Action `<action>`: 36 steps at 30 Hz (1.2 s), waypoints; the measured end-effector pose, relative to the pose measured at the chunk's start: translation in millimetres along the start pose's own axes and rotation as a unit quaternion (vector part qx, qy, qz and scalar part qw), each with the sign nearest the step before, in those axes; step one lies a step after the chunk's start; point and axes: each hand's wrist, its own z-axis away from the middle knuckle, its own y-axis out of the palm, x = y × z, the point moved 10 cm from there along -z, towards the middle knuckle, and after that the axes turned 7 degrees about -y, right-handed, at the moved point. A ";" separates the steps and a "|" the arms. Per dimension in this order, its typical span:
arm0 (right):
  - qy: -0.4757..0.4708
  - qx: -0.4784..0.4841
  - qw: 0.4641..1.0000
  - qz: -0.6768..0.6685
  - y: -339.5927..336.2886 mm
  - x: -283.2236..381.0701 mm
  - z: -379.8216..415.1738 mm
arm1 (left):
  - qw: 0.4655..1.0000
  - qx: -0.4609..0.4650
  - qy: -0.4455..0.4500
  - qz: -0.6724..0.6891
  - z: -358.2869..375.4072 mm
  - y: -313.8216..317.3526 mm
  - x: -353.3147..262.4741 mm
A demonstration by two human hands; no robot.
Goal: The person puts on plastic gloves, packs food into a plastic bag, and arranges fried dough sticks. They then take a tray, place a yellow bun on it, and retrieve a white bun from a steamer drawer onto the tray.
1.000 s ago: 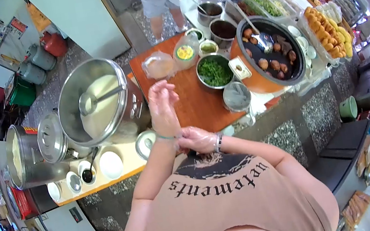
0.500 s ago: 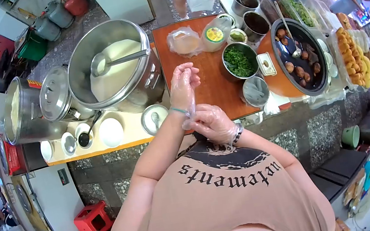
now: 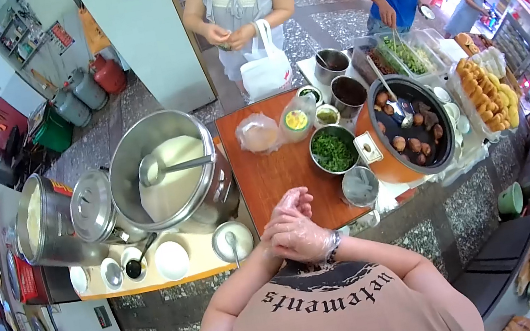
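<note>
My left hand [image 3: 295,201], in a thin clear plastic glove, is raised over the front edge of the wooden board [image 3: 261,187]. Its fingers are loosely bent and apart, with nothing in them. Across its back and wrist lies my right hand [image 3: 299,238], also gloved, its fingers closed round the left glove's wrist part. Closest to the hands are a steel bowl of chopped green herbs [image 3: 334,149], a metal cup with clear plastic inside [image 3: 360,186], and a small pot with a spoon [image 3: 232,241].
At left stands a large steel pot [image 3: 154,124] of pale liquid with a ladle [image 3: 153,169]. To the right is an orange cooker [image 3: 375,163] with dark broth and eggs. Fried dough sticks [image 3: 479,93] lie beyond it. Two people [image 3: 246,2] stand across the counter.
My view has tilted up, showing more of the people opposite. My right hand has moved from pinching the left glove's cuff up onto the left wrist and hand back.
</note>
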 end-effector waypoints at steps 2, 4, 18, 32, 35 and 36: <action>0.004 0.012 0.998 -0.054 4.2 -2.0 -0.7 | 1.000 -0.002 -0.018 0.001 -3.8 -4.0 7.5; -0.002 0.007 0.999 -0.045 -1.0 0.0 -2.9 | 0.999 -0.006 -0.037 0.003 -9.3 -9.3 13.3; 0.179 -0.122 0.976 0.009 -56.7 -55.4 39.6 | 0.991 0.126 0.037 -0.018 27.9 20.7 -3.0; 0.378 -0.073 0.702 -0.599 42.4 -86.8 98.1 | 0.953 0.194 -0.083 -0.217 39.8 24.1 41.7; 0.383 -0.021 0.630 -0.675 41.0 -59.3 84.8 | 0.903 0.145 -0.078 -0.397 63.1 51.4 20.0; 0.383 -0.022 0.629 -0.675 40.7 -61.9 86.2 | 0.903 0.145 -0.079 -0.397 62.3 50.0 22.8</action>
